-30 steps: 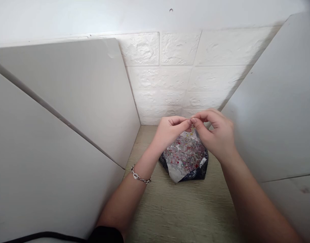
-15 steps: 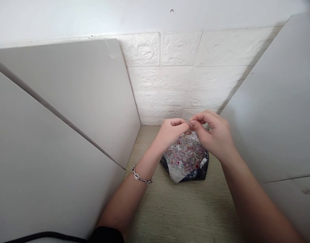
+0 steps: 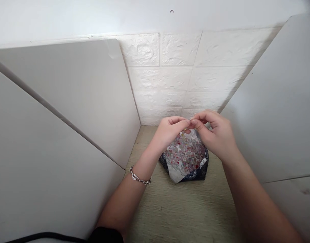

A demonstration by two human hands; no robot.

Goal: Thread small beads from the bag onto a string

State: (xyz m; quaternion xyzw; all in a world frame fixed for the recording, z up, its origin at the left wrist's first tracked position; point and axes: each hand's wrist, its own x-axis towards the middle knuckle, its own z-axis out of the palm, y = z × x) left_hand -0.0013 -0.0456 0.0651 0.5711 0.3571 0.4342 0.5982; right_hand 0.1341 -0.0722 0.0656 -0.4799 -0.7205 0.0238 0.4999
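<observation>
A dark open bag [image 3: 195, 173] with a white lining sits on the table, filled with many small pink, red and pale beads [image 3: 185, 155]. Both hands hover just above its far side. My left hand [image 3: 170, 131], with a chain bracelet [image 3: 139, 178] on the wrist, is closed in a pinch. My right hand [image 3: 215, 135] is also pinched, and its fingertips meet those of the left. Whatever they pinch between them is too small to make out.
The light wood-grain tabletop [image 3: 180, 212] lies between white partition boards on the left [image 3: 69, 111] and right [image 3: 276, 111]. A white brick-pattern wall [image 3: 180, 77] closes the back.
Both hands stay pinched together over the bag with only slight shifts of the fingers. The bag has not moved.
</observation>
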